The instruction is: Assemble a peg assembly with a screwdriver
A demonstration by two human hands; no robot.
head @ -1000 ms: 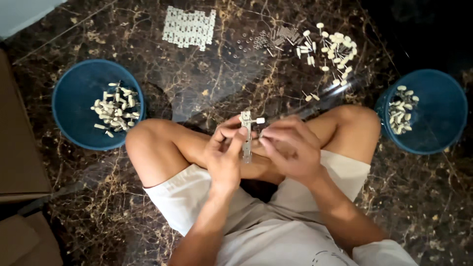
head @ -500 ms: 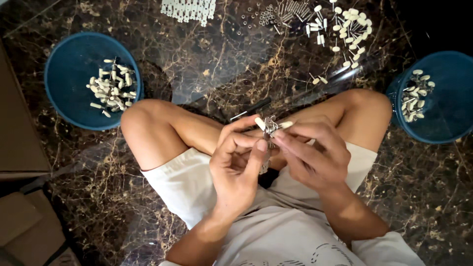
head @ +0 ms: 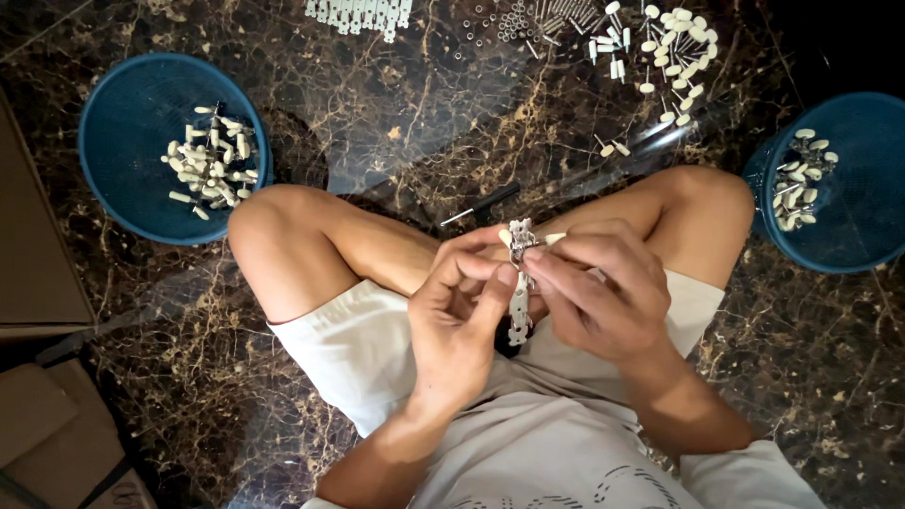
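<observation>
Sitting cross-legged on a dark marbled floor (head: 377,104), a person works over the lap at the centre of the frame. Both hands meet there on a small pale plastic strip (head: 518,311) that hangs upright between them. The left hand (head: 457,320) has its fingers closed narrowly on the strip, thumb tip pressed against its side near the top. The right hand (head: 599,297) curls round from the other side, fingers pinching the top of the strip, where a small white peg (head: 554,238) sticks out toward the right. The strip's lower end hangs free below the fingers, over the light shorts (head: 368,349).

A thin black tool (head: 483,204) lies on the floor just above the hands, between the knees. At the left of the frame a blue bowl (head: 123,104) holds a heap of white pieces, and another blue bowl (head: 867,188) at the right edge holds a few more. Loose white pegs (head: 674,52) and small metal parts (head: 528,19) are scattered along the top, beside a white ridged block (head: 358,13) at the top edge. Brown cardboard (head: 38,264) fills the left edge.
</observation>
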